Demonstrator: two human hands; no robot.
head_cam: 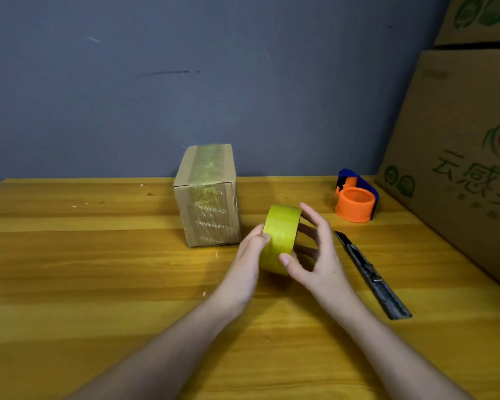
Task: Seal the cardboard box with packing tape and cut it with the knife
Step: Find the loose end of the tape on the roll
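Observation:
A small cardboard box [208, 197] stands on the wooden table [98, 269], with yellowish tape running over its top and down its front. Just right of it, both hands hold a roll of yellow packing tape [280, 238] on edge above the table. My left hand [247, 255] presses its fingertips on the roll's left rim. My right hand [315, 255] grips the roll from the right, thumb on the tape face. A dark utility knife [371, 274] lies flat to the right of my right hand, blade end pointing away from me.
An orange and blue tape dispenser [356, 202] sits at the back right of the table. Large printed cardboard cartons [459, 157] lean along the right edge. A grey-blue wall [185, 82] closes off the back.

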